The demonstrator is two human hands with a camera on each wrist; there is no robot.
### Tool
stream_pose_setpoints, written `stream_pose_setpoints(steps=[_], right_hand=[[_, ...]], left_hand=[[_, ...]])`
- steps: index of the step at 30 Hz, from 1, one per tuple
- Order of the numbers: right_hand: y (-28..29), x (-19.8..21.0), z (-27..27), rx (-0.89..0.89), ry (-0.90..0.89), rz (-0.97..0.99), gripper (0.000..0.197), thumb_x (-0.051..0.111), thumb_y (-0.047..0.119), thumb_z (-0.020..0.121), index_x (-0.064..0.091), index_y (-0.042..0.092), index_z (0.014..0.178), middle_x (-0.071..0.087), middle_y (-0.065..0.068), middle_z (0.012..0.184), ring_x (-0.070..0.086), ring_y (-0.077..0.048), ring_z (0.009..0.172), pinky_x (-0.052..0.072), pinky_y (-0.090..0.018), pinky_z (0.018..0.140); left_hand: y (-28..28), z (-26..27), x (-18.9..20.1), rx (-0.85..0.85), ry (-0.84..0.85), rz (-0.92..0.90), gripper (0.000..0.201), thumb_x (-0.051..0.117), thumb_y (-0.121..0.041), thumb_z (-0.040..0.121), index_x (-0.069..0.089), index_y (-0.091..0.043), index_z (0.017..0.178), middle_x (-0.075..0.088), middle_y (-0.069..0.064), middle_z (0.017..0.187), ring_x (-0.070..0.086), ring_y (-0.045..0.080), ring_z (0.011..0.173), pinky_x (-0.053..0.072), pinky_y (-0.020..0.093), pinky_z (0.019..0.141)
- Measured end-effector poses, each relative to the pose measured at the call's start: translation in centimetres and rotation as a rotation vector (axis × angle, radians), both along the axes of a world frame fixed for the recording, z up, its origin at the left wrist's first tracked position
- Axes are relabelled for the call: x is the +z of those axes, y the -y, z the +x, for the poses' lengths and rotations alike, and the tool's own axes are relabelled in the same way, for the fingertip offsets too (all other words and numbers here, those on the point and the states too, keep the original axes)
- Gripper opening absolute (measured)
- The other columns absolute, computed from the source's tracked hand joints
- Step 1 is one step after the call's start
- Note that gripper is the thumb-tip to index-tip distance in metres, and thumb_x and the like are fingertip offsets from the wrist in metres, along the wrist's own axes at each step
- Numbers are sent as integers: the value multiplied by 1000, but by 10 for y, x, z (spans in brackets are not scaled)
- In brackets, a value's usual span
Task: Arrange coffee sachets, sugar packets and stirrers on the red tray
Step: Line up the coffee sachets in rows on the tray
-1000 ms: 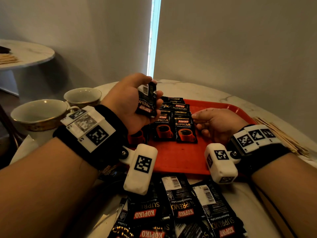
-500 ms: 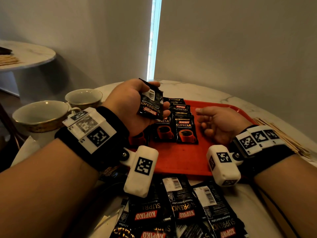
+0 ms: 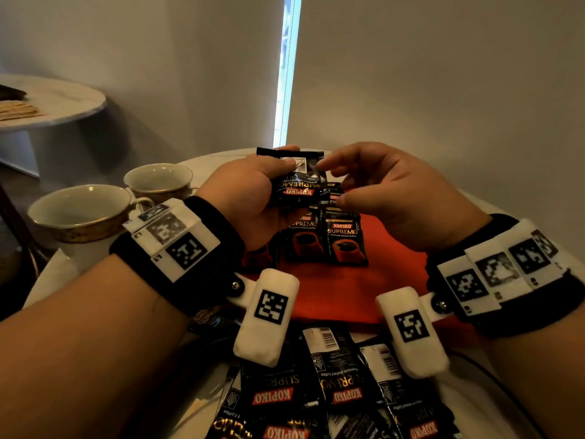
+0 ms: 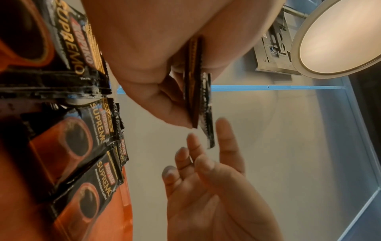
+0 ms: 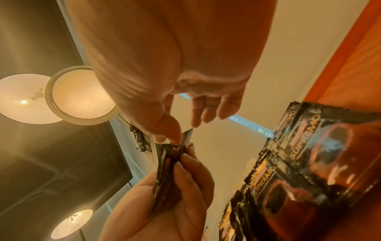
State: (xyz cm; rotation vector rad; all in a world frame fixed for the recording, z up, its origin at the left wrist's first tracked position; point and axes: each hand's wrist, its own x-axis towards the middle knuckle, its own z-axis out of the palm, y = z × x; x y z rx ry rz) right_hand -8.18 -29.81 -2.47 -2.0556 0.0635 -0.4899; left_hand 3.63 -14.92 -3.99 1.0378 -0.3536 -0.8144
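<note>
So the red tray (image 3: 323,299) is the anchor here, sitting on the marble table (image 3: 202,160), with two cups (image 3: 82,210) off its left side and a loose pile of spare sachets (image 3: 342,391) on the table just in front of its near edge. On the tray, toward its far half, there's a row of coffee sachets (image 3: 343,239) already laid face up and overlapping each other a bit.

Both hands are up above the far part of the tray. The left hand (image 3: 253,198) has thumb and fingers pinched on a small stack of held sachets (image 3: 296,182), at least two going by the left wrist view. The right hand (image 3: 389,198) is right next to it, fingers loosely spread, thumb tip on the top corner of the stack. Looks like it's about to peel one off, but I can't tell if it actually has a pinch yet.

Handling wise these look super light, thin and floppy, with glossy film that's probably slippery, so they'd likely slide against each other. I'd grab by the crimped end seal, it's flatter and stiffer than the powdery middle

No sugar packets or stirrers on the tray that I can see
</note>
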Motion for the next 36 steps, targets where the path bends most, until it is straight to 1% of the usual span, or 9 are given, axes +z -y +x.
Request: stream_pose_setpoints(steps=[3, 5, 7, 10, 15, 23, 28, 33, 36], right_hand=[[-7, 6, -4, 39, -14, -81, 42, 80, 16, 66, 76, 48, 92, 69, 16, 107, 60, -5, 105, 54, -52, 96], [-11, 6, -3, 79, -14, -107, 36, 85, 27, 61, 77, 46, 91, 70, 14, 110, 63, -15, 113, 54, -53, 94], [-12, 5, -2, 84, 9, -100, 32, 89, 23, 62, 79, 44, 85, 68, 17, 104, 66, -20, 109, 56, -50, 93], [-11, 6, -4, 75, -2, -136, 29, 88, 25, 62, 78, 46, 81, 64, 23, 101, 66, -11, 104, 57, -46, 93], [-11, 7, -4, 25, -25, -251, 46, 85, 9, 72, 76, 52, 87, 57, 12, 113, 64, -5, 95, 57, -42, 91], [-14, 6, -3, -71, 60, -294, 25, 83, 31, 76, 74, 54, 81, 60, 15, 106, 59, -2, 101, 54, -37, 91], [-11, 6, 0, -201, 240, 59, 11, 70, 5, 88, 73, 15, 87, 68, 13, 61, 59, 3, 53, 45, -12, 53], [-2, 1, 6, -244, 162, 340, 11, 71, 4, 86, 67, 10, 78, 60, 0, 56, 46, -13, 47, 36, -22, 41], [-2, -2, 7, -224, 89, 388, 11, 71, 5, 85, 64, 11, 79, 61, -3, 60, 47, -14, 49, 34, -24, 43]], left_hand=[[1, -1, -1, 22, 6, 12, 31, 50, -15, 104, 60, -12, 132, 70, 14, 104, 73, 19, 65, 54, 25, 50], [1, -2, -1, 14, 5, 7, 30, 49, -15, 104, 60, -11, 132, 70, 16, 112, 74, 21, 74, 56, 27, 53], [1, -3, -1, -3, -8, 7, 30, 49, -14, 104, 59, -8, 132, 70, 18, 118, 73, 25, 82, 58, 28, 56], [0, -4, -2, -16, -35, 7, 30, 49, -14, 104, 59, -8, 131, 70, 17, 108, 73, 22, 70, 56, 27, 52], [0, -4, -1, -34, -30, 45, 29, 48, -16, 104, 59, -3, 128, 69, 15, 101, 68, 21, 75, 57, 25, 53], [-1, -3, -1, -86, -31, 56, 22, 48, -23, 103, 62, -8, 108, 67, 8, 75, 64, 16, 55, 53, 26, 55], [0, 1, -2, 0, -38, 82, 15, 53, -26, 101, 63, -18, 110, 62, 6, 89, 62, 16, 66, 52, 26, 55], [-3, 4, -1, -9, 28, 40, 23, 71, -29, 91, 61, -18, 110, 62, 1, 93, 56, 12, 69, 47, 26, 61], [-4, 3, -1, -49, 73, -50, 47, 74, -19, 83, 59, -9, 126, 68, 17, 113, 67, 32, 97, 55, 42, 85]])
